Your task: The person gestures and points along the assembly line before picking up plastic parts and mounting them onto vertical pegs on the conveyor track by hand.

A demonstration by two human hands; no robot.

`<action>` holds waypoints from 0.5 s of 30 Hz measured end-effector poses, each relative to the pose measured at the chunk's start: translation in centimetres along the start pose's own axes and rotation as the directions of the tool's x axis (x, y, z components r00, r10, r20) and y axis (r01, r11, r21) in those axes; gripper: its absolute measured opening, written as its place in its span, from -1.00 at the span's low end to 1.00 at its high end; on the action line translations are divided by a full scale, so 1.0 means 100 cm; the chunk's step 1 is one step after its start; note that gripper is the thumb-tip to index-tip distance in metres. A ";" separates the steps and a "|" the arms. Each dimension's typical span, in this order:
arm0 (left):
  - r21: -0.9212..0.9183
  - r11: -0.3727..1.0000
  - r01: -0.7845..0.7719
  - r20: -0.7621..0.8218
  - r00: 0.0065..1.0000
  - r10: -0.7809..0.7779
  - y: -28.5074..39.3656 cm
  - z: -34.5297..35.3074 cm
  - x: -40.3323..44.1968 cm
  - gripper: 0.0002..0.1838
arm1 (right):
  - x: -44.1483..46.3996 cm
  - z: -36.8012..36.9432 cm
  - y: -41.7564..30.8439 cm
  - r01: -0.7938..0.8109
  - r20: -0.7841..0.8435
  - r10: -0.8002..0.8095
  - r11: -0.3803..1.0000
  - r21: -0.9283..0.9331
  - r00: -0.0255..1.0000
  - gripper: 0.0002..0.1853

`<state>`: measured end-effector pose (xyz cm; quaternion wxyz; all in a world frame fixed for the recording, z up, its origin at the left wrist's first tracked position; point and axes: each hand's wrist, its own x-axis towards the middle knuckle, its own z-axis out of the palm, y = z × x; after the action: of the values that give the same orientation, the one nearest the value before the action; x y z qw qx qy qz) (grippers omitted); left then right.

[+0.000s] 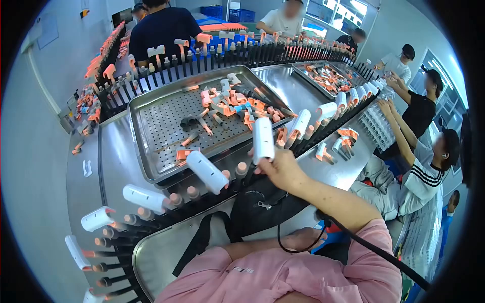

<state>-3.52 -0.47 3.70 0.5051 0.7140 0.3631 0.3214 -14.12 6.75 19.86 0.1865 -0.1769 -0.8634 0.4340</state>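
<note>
My right hand is closed around the lower end of a white curved plastic shell, which stands upright at the row of black pegs. The thumb and fingers press on its sides; the part behind it is hidden. Low in front of my body, my left hand lies near my lap with its fingers loosely apart, and nothing shows in it. A black cable passes by it. More white shells sit on pegs nearby, such as a tilted one to the left and another to the right.
Beyond the pegs, a perforated metal tray holds orange and grey plastic parts. A second tray stands farther back. Loose parts lie right of my hand. A black bag is below it. Several co-workers sit or stand around the line.
</note>
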 end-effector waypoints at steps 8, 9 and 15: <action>-0.051 0.995 -0.088 -0.062 0.994 0.085 -0.051 0.036 0.024 -0.81 | -0.026 0.010 -0.059 0.408 0.214 -0.347 0.771 -0.489 0.913 -0.76; 0.131 0.990 -0.046 -0.033 0.998 0.051 -0.010 0.009 0.008 -0.81 | -0.029 -0.001 -0.073 0.466 0.148 -0.461 0.718 -0.517 0.875 -0.73; 0.204 0.952 -0.227 -0.143 0.956 0.258 -0.021 0.020 0.010 -0.85 | -0.002 -0.016 -0.063 0.493 0.094 -0.611 0.529 -0.691 0.786 -0.46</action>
<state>-1.74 -0.09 1.19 0.3607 0.7674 0.3420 0.4049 -14.14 4.22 25.84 0.3040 0.0163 -0.9524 -0.0130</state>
